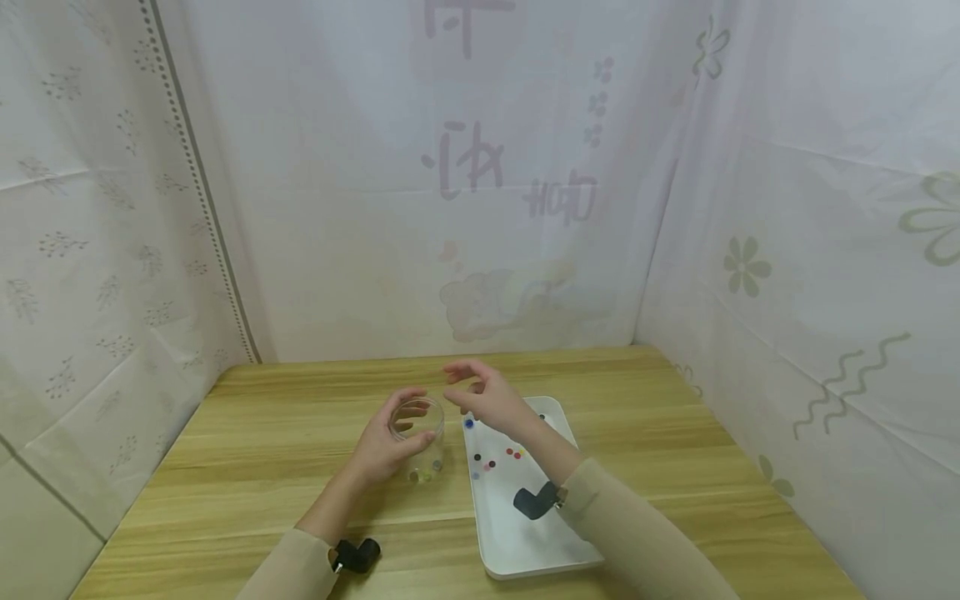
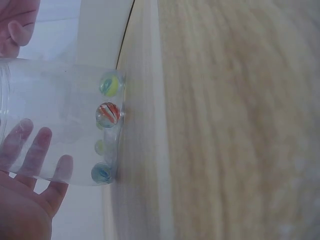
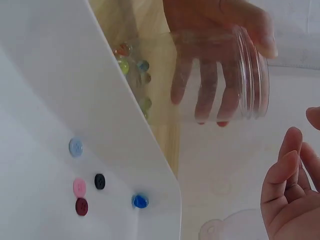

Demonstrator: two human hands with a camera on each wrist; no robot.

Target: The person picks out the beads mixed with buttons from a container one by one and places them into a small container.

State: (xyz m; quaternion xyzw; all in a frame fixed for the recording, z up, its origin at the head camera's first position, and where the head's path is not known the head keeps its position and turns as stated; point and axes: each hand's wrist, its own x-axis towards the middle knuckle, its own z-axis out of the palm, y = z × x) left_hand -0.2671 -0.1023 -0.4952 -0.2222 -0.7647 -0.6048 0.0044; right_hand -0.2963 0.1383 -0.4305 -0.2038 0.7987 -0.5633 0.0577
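Note:
My left hand (image 1: 381, 443) grips a clear jar (image 1: 424, 456) around its side, thumb near the rim. Uncapped, the jar stands upright on the table, with several glass marbles on its bottom. Among them the left wrist view shows an orange-and-white striped marble (image 2: 108, 115), a yellow-green one (image 2: 111, 85) and a dark blue one (image 2: 101, 173). My right hand (image 1: 491, 403) hovers right of the jar's mouth over the far end of a white tray (image 1: 517, 542). Its fingers are loosely bent and apart from the thumb, with nothing showing between them.
On the tray lie a blue marble (image 3: 140, 201) near a corner and several buttons, including a light blue button (image 3: 76, 147), a pink button (image 3: 79, 187) and a black button (image 3: 100, 181). Red buttons (image 1: 513, 452) lie farther right. Printed curtains (image 1: 337, 208) surround the wooden table (image 1: 247, 467).

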